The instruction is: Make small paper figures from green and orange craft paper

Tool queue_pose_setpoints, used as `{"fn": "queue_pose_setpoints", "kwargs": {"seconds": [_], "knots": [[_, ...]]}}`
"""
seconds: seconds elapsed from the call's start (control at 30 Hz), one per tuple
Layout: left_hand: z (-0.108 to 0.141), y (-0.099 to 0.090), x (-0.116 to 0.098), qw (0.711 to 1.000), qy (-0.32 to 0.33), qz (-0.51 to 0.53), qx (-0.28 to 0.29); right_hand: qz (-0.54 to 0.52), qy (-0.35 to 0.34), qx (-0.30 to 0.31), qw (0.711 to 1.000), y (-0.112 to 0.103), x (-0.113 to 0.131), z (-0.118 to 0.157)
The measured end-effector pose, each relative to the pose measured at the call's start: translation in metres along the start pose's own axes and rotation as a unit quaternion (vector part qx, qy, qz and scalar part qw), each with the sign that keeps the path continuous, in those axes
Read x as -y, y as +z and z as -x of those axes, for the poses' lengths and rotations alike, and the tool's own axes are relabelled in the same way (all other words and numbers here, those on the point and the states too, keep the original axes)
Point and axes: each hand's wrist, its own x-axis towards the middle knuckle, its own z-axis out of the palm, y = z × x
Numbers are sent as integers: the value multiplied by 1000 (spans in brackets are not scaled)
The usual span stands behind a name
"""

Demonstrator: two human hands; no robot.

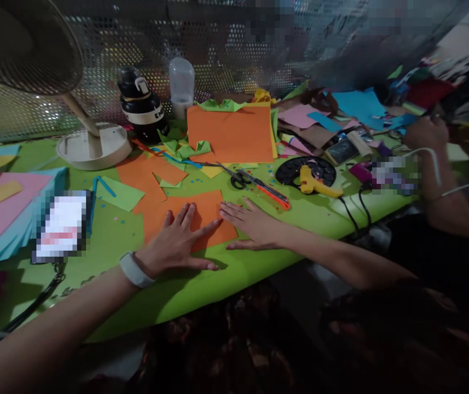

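An orange paper sheet (207,207) lies flat on the green-covered table (164,301) in front of me. My left hand (179,238), with a grey band at the wrist, rests palm down on its left part, fingers spread. On its right edge lies my right hand (253,221), also flat with the thumb apart. The fingertips of both hands come close together over the sheet. Just beyond are black-handled scissors (238,179) and an orange-and-grey utility knife (269,192). Orange offcuts (148,175) and a green paper piece (121,191) lie left of the sheet.
A fan (94,145), a black bottle (142,106) and an orange paper stack (230,134) stand or lie at the back. A yellow glue gun (318,183) rests on a black round tray (291,169). A phone (62,224) lies left; another person's hand (427,134) is right.
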Motion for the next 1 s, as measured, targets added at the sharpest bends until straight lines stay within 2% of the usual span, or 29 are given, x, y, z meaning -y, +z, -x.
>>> {"fn": "queue_pose_setpoints", "kwargs": {"seconds": [0.27, 0.47, 0.7, 0.87, 1.0], "knots": [[8, 5, 4, 1000, 4, -9, -8, 8, 3, -13, 1000, 2, -2, 1], [39, 1, 14, 1000, 5, -15, 21, 0, -3, -5, 1000, 2, -4, 1], [75, 0, 24, 999, 1, -23, 25, -5, -7, -9, 1000, 2, -6, 1], [93, 4, 32, 999, 4, -5, 36, 8, 6, -1, 1000, 3, -19, 8], [103, 7, 39, 998, 13, 1, 63, 21, 3, -20, 1000, 6, -30, 14]]}}
